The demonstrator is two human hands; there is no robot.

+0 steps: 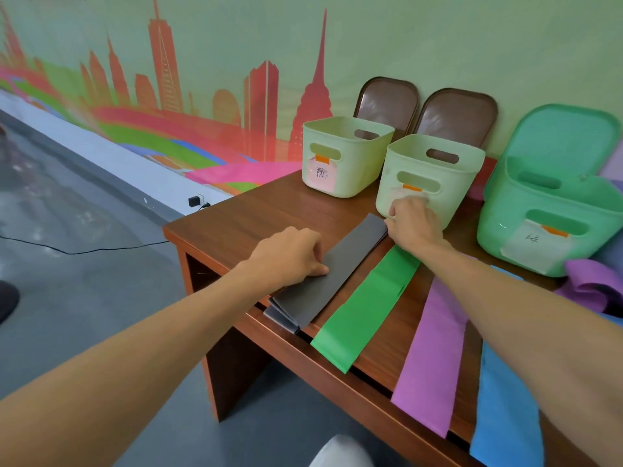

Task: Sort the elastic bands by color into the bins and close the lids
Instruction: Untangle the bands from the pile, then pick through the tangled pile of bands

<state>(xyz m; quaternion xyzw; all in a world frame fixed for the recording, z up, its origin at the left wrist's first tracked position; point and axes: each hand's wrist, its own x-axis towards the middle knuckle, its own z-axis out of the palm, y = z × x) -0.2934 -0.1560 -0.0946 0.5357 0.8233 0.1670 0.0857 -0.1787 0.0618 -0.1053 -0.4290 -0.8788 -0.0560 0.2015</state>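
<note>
Grey band point(337, 274) held at both ends, left end of surface point(256, 210).
Band lies folded flat; left hand point(290, 254) curled, thumb and fingers pinching its near edge; right hand point(413, 220) curled, pinching its far corner just before the middle pale bin point(435, 170). Green band point(367, 305) lies alongside.

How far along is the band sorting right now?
Done: nothing visibly. No band shows in the pale bins or the mint bin, and the brown lids and mint lid lean behind them.
In hand: left hand and right hand grip the grey band on the table.
Left: green band, purple band, blue band, then lids.
</note>
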